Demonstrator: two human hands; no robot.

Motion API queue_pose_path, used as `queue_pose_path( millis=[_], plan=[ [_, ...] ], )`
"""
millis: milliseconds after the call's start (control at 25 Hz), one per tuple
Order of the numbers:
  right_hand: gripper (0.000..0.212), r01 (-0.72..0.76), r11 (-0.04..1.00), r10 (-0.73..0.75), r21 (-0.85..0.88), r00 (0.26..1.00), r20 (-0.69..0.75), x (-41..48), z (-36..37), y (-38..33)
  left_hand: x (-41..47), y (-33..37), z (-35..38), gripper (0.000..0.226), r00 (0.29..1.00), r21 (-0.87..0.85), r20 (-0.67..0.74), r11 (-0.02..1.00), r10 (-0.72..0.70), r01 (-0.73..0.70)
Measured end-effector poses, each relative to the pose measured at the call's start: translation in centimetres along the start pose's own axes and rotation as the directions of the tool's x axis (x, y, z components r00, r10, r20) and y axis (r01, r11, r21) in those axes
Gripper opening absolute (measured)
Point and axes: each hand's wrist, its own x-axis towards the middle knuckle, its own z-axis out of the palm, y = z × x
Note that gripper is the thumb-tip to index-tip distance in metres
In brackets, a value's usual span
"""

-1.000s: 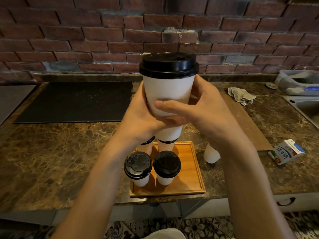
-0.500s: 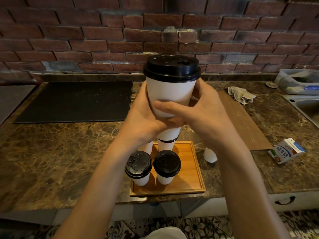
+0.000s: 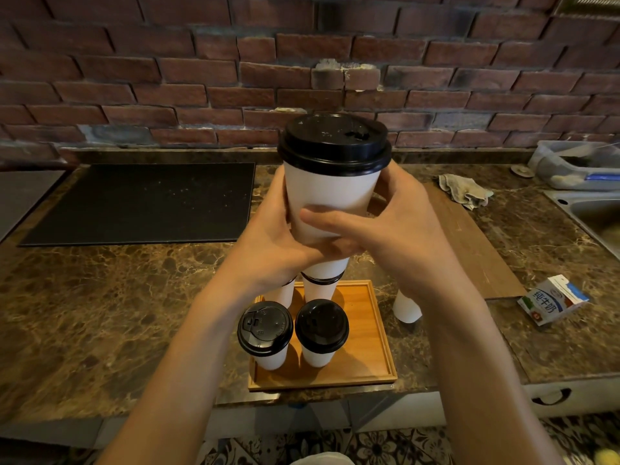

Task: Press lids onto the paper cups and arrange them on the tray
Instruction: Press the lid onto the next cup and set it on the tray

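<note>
Now the left hand [image 3: 268, 236] and right hand [image 3: 406, 236] both wrap round the lidded paper cup [image 3: 330, 193] in the middle, so next it likely goes down on the wooden tray [image 3: 367, 330] below.

- Both forearms were bare along all their visible length, from the lower edge of the view up to the wrists.
- The left hand [image 3: 268, 236] and the right hand [image 3: 402, 229] were bare as well.
- The fingers [image 3: 330, 220] were slim and smooth-knuckled.
- A pale patch [image 3: 318, 459], rounded, sat at the bottom edge between the arms. It was perhaps the person's top, but too little showed to tell.
</note>
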Motion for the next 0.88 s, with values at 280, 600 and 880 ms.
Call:
queue_pose_path(
  millis=[280,600,880],
  plan=[
    [0.079,0.111,0.994,-0.110,0.012,0.988,-0.107,0.2,-1.0,1.6,-1.7,-2.4,-3.0,0.074,0.980,0.142,-0.199,0.989,-0.004,0.033],
    [0.086,0.015,0.999,-0.026,-0.048,0.973,-0.230,-2.1,-2.9,9.1,-7.9,-15.1,-6.3,0.051,0.805,0.405,-0.579,0.811,-0.131,0.422],
    [0.084,-0.165,0.986,0.165,0.019,0.952,-0.259,-5.3,-2.2,17.2,-14.6,-23.6,-4.8,0.056,0.750,0.549,-0.502,0.511,-0.431,0.661]
  ],
)
